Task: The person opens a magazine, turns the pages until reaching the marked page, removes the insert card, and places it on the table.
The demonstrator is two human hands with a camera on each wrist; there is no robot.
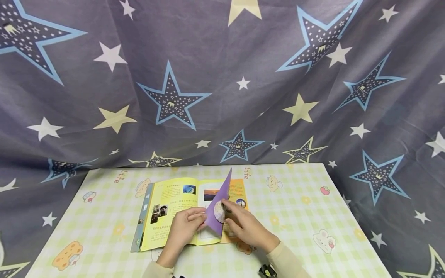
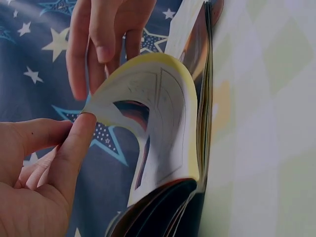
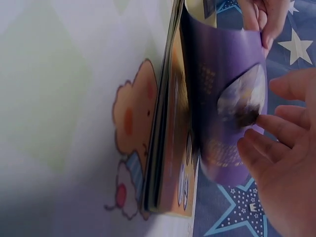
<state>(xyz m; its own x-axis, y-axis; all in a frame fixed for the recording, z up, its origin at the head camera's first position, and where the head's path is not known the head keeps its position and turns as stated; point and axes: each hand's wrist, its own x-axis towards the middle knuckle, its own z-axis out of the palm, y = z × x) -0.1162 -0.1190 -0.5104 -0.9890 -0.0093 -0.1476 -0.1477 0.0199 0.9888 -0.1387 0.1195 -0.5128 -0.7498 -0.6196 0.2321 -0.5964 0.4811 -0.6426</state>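
Book's being leafed through on the table, a page being pinched at its edge by the left hand, its purple side being brushed by the right hand, fingers loosely spread. Probably light, bendy, easily creased, so gentle edge-gripping's being recommended.

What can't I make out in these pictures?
Yellow page: small print too tiny to read, head view.
Orange page: partly hidden behind the raised purple page, head view.
Round picture on the purple page: blurred, right wrist view.
Yellow-marked black object: cut off by the bottom edge, head view.
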